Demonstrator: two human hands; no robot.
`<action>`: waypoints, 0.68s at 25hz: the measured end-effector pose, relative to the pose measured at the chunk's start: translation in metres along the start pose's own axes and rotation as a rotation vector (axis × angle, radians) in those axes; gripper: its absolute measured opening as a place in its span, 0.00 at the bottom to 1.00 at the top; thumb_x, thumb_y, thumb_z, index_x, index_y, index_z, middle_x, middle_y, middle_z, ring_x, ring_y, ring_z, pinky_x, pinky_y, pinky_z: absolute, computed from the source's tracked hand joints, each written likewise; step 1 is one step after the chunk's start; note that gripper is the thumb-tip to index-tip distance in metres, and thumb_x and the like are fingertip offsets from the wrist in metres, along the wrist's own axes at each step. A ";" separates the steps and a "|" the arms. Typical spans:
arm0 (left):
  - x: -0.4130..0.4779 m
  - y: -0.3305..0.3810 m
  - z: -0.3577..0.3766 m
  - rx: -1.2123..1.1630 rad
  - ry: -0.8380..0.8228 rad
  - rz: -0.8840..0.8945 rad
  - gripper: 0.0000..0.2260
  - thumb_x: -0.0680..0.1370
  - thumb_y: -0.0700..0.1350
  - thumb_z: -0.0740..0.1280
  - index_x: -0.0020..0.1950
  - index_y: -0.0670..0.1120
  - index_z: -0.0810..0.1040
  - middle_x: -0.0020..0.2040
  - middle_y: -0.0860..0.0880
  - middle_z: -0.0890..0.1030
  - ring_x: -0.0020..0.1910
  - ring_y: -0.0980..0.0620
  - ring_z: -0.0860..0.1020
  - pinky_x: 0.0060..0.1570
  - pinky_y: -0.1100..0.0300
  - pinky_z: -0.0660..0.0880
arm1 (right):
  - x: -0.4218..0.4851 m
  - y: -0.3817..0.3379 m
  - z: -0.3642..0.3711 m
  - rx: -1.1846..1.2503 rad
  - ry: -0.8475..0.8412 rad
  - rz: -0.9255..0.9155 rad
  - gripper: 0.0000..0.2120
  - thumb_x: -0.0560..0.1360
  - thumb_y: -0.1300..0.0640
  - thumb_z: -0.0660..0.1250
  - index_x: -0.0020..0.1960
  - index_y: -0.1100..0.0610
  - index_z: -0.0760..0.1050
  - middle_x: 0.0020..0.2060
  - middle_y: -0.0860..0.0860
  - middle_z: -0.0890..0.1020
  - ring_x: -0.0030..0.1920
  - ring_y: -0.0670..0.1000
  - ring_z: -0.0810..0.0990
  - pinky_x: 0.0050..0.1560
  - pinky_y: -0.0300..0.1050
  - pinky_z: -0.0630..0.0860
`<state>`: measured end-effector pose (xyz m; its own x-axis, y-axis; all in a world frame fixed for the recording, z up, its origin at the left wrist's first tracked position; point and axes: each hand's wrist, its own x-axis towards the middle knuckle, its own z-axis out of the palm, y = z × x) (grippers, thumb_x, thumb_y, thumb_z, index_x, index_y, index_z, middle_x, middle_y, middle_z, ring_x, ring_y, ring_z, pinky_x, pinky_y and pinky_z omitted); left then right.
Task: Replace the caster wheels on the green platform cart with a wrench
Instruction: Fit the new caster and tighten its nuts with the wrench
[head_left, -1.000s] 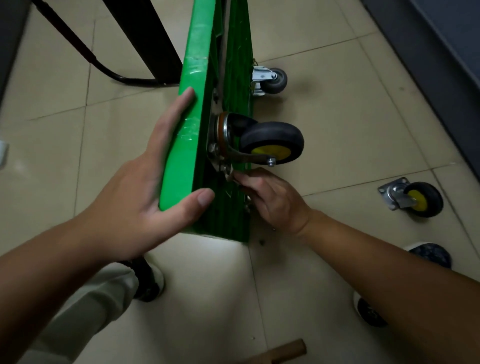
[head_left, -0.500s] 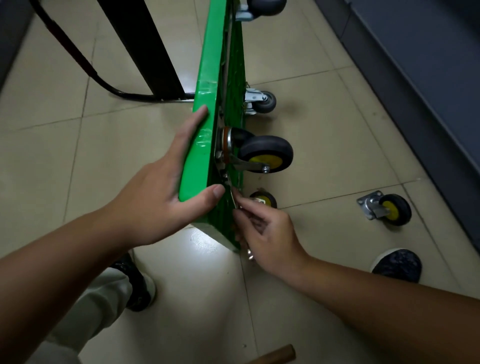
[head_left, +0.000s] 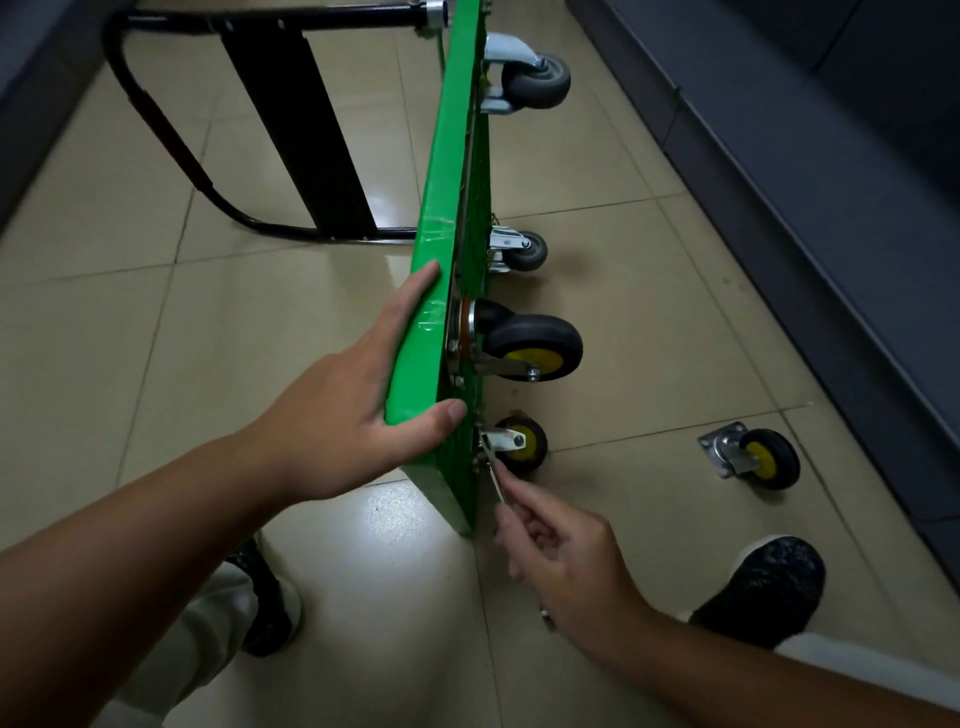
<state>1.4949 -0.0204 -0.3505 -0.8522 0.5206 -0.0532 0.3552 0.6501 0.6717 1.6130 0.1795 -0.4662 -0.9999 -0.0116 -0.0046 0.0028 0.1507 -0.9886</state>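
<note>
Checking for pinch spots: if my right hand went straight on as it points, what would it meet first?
Probably the bracket of the small yellow-hubbed caster on the green cart; the wrench in the right hand reaches there. Depth is unclear.

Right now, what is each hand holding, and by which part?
The right hand pinches the wrench by its handle end, head up by the lower caster. The left hand grips the green cart by its upper edge.
</note>
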 end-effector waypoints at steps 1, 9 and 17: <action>0.000 0.000 0.000 -0.004 0.001 0.002 0.43 0.70 0.70 0.62 0.78 0.70 0.39 0.58 0.57 0.77 0.38 0.57 0.80 0.39 0.57 0.78 | 0.007 0.016 -0.005 -0.124 -0.011 -0.141 0.19 0.81 0.58 0.65 0.71 0.53 0.74 0.43 0.48 0.83 0.38 0.48 0.81 0.40 0.47 0.79; 0.002 -0.003 0.004 0.004 0.020 0.018 0.43 0.72 0.67 0.63 0.81 0.63 0.42 0.50 0.64 0.76 0.37 0.57 0.80 0.31 0.70 0.71 | 0.071 0.060 0.000 -0.212 0.050 -0.535 0.19 0.80 0.67 0.65 0.70 0.71 0.70 0.51 0.63 0.82 0.48 0.59 0.83 0.50 0.52 0.80; 0.002 0.000 0.006 0.033 0.046 0.053 0.43 0.74 0.69 0.61 0.82 0.57 0.45 0.60 0.52 0.72 0.46 0.50 0.79 0.43 0.54 0.75 | 0.104 0.090 0.002 -0.295 -0.030 -0.642 0.18 0.80 0.71 0.61 0.69 0.73 0.70 0.53 0.66 0.81 0.50 0.64 0.82 0.56 0.53 0.79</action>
<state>1.4957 -0.0164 -0.3555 -0.8485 0.5290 0.0160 0.4117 0.6407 0.6481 1.5093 0.1898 -0.5559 -0.8018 -0.2146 0.5577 -0.5954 0.3668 -0.7148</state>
